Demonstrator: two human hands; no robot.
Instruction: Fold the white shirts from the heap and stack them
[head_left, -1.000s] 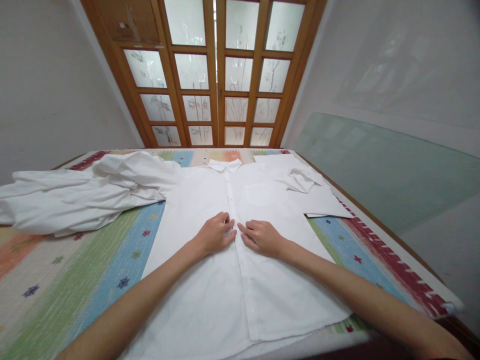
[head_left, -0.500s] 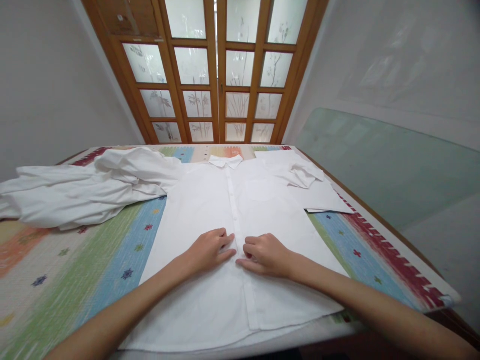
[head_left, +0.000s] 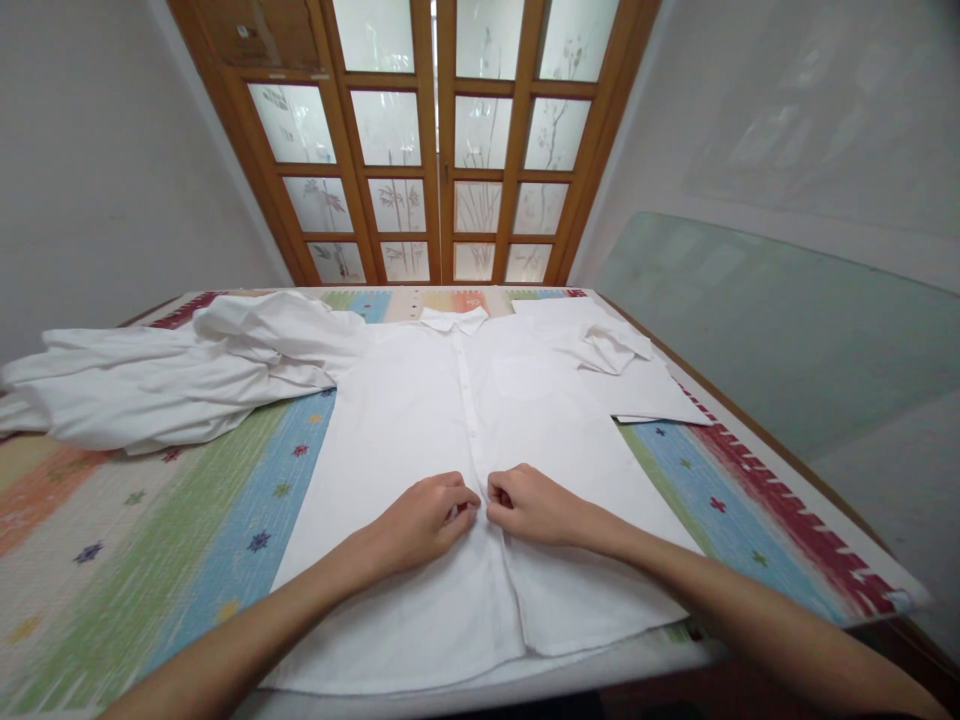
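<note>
A white shirt (head_left: 405, 410) lies spread front side up, its collar (head_left: 454, 320) pointing away from me and its hem near the table's front edge. Down its middle runs the button placket (head_left: 468, 400). My left hand (head_left: 435, 515) pinches the placket from the left, low on the shirt. Close by on the other side, my right hand (head_left: 536, 505) has its fingers curled and pressed together on the placket's right edge. The cloth between and below the hands is slightly raised. The fingertips partly hide what they grip.
A crumpled heap of white cloth (head_left: 172, 375) lies at the left. Under the shirt's right sleeve is a flat white piece (head_left: 652, 395). A striped, patterned cloth (head_left: 225, 510) covers the table. A pale green glass panel (head_left: 750, 310) leans on the right wall; wooden glazed doors (head_left: 442, 180) stand beyond.
Both hands have closed their fingers on the placket, where before the fingertips were apart. The cloth there has lifted a little, and the hem's front edge has shifted right.
</note>
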